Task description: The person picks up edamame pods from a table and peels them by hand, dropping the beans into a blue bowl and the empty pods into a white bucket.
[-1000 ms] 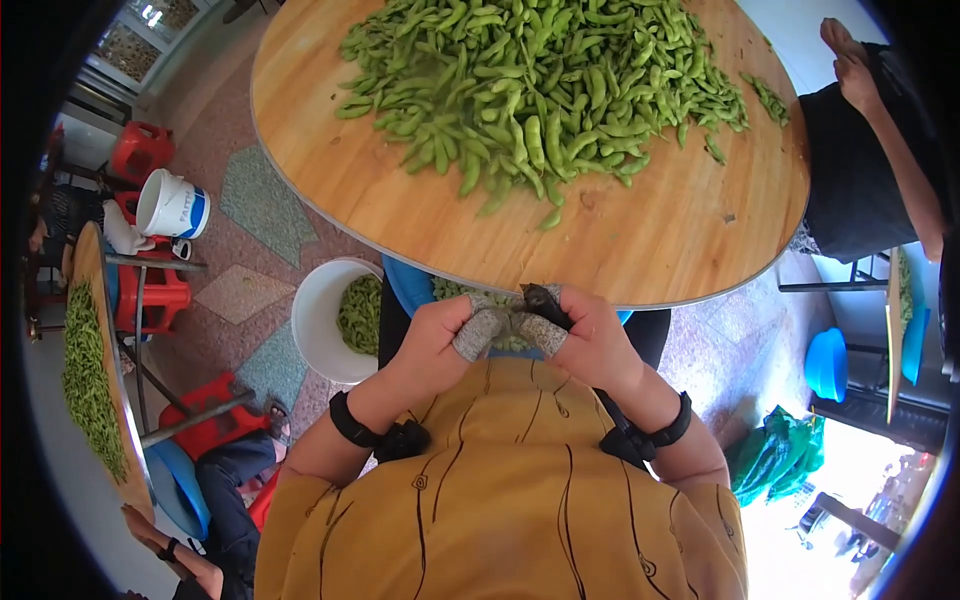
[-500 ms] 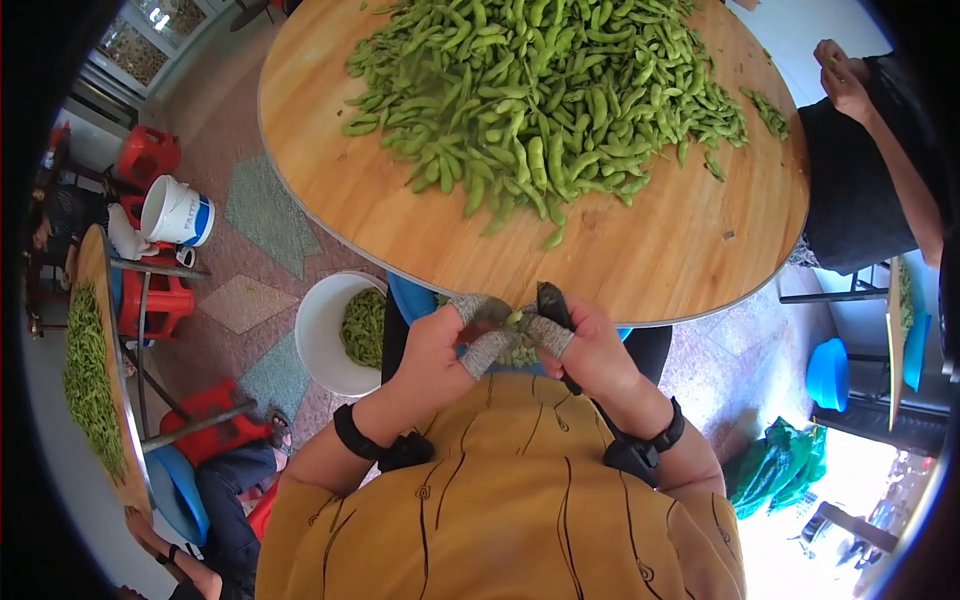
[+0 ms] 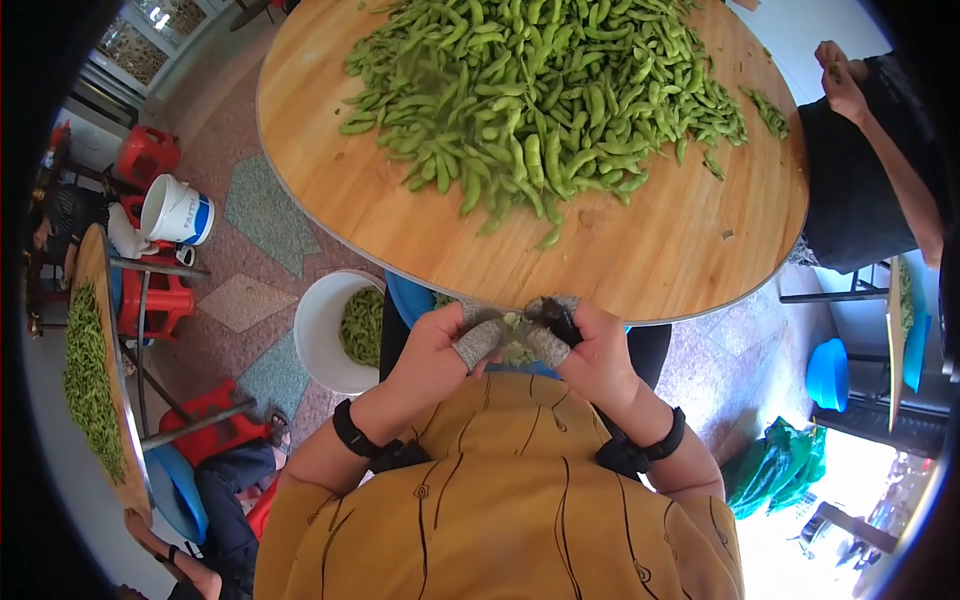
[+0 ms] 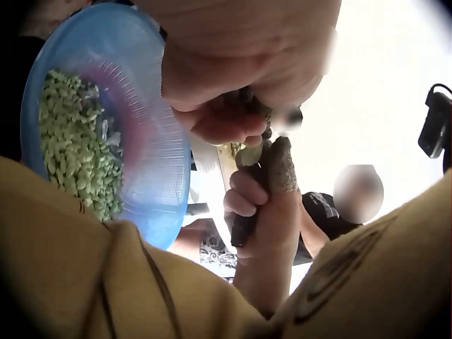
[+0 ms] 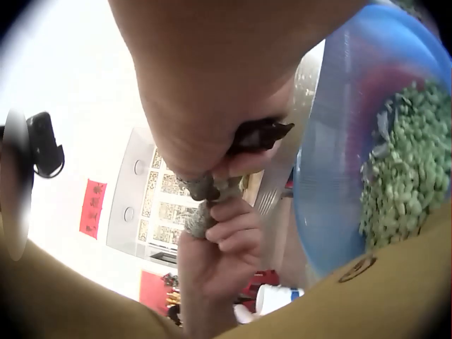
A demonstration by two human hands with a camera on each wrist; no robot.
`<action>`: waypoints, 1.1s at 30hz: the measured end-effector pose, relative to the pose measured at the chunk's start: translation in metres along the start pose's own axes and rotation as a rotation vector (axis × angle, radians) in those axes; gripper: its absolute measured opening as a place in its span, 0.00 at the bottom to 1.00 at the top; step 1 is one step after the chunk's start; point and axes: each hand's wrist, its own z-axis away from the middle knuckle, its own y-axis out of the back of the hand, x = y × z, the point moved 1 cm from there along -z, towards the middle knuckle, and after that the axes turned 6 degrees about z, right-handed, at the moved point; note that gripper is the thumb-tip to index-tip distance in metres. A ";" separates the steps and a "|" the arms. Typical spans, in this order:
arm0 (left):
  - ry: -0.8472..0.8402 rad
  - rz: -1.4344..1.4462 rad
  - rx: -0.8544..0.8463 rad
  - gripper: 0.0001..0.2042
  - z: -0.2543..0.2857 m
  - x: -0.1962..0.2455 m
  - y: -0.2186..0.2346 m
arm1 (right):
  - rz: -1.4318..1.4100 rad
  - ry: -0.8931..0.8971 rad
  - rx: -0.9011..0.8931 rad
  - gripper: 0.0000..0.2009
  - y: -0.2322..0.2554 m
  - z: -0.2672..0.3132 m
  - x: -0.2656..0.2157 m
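Both hands meet at the round table's near edge, fingertips wrapped in grey covers. The left hand [image 3: 436, 345] pinches a small pale green pod [image 3: 511, 319] from one side. On the other side the right hand [image 3: 597, 350] has its fingers curled round a dark tool [image 3: 556, 318], its thumb close to the pod. In the left wrist view the dark tool [image 4: 245, 224] runs through the right fist. A blue basin [image 4: 159, 180] of shelled green beans [image 4: 78, 148] lies below the hands.
A heap of green pods [image 3: 540, 100] covers the far part of the wooden table [image 3: 640, 260]. A white bucket [image 3: 312, 330] with pods stands on the floor at left. A seated person [image 3: 865, 170] is at the right edge.
Since half a second ago the dark tool has tilted lower in the right hand, and the fingertips have shifted slightly around the pod. Earlier, the view moved a little over the table.
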 end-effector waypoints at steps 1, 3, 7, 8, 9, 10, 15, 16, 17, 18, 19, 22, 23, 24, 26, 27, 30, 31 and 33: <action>-0.043 -0.115 0.008 0.08 0.000 0.000 0.001 | 0.125 0.120 0.052 0.10 0.003 -0.003 -0.005; -0.125 -0.222 0.019 0.08 0.004 -0.002 0.000 | 0.250 0.239 0.106 0.10 0.003 -0.003 -0.006; -0.441 -0.515 -0.048 0.10 0.010 0.000 -0.003 | 0.307 0.274 -0.049 0.09 0.005 0.000 0.001; -0.440 -0.513 -0.048 0.10 0.013 0.002 -0.002 | 0.131 0.158 -0.161 0.08 0.008 0.000 -0.001; -0.434 -0.568 -0.123 0.11 0.016 0.006 -0.001 | 0.132 0.156 -0.163 0.08 0.009 0.000 -0.006; -0.429 -0.623 -0.198 0.11 0.018 0.007 -0.001 | 0.016 0.031 -0.204 0.08 0.011 -0.001 -0.011; -0.603 -0.866 -0.127 0.11 0.017 0.000 0.002 | 0.225 -0.092 -0.256 0.11 0.002 0.002 -0.004; -0.617 -0.847 -0.113 0.10 0.018 0.000 0.003 | 0.231 -0.041 -0.230 0.12 -0.001 0.002 -0.003; -0.613 -0.848 -0.111 0.10 0.020 -0.001 0.002 | 0.234 0.009 -0.205 0.13 -0.004 0.001 -0.003; -0.381 -0.480 -0.110 0.09 0.023 -0.004 0.002 | 0.229 0.007 -0.207 0.13 -0.008 0.001 0.000; -0.147 -0.112 -0.103 0.08 0.025 -0.007 0.002 | 0.035 -0.079 -0.224 0.13 -0.011 0.001 0.004; 0.064 0.178 -0.180 0.09 0.024 -0.006 0.008 | -0.371 -0.345 -0.340 0.12 -0.003 -0.009 -0.004; 0.071 0.186 -0.174 0.09 0.023 -0.007 0.010 | -0.583 -0.532 -0.439 0.11 -0.002 -0.009 -0.007; 0.062 0.219 -0.173 0.09 0.022 -0.006 0.011 | -0.583 -0.544 -0.445 0.11 -0.006 -0.007 -0.004; 0.050 0.252 -0.170 0.09 0.018 -0.001 0.013 | -0.215 -0.072 -0.112 0.12 -0.011 -0.010 -0.001; -0.003 0.154 -0.168 0.09 0.017 0.005 0.014 | -0.215 -0.073 -0.113 0.12 -0.009 -0.010 0.000; -0.073 -0.017 -0.159 0.09 0.022 0.020 0.008 | 0.370 0.362 -0.074 0.10 0.001 -0.011 -0.004; -0.088 -0.086 -0.145 0.09 0.024 0.022 0.006 | 0.235 0.254 -0.179 0.10 0.004 -0.010 -0.007; -0.205 -0.204 -0.187 0.09 0.026 0.020 0.006 | 0.100 0.146 -0.286 0.10 0.008 -0.011 -0.017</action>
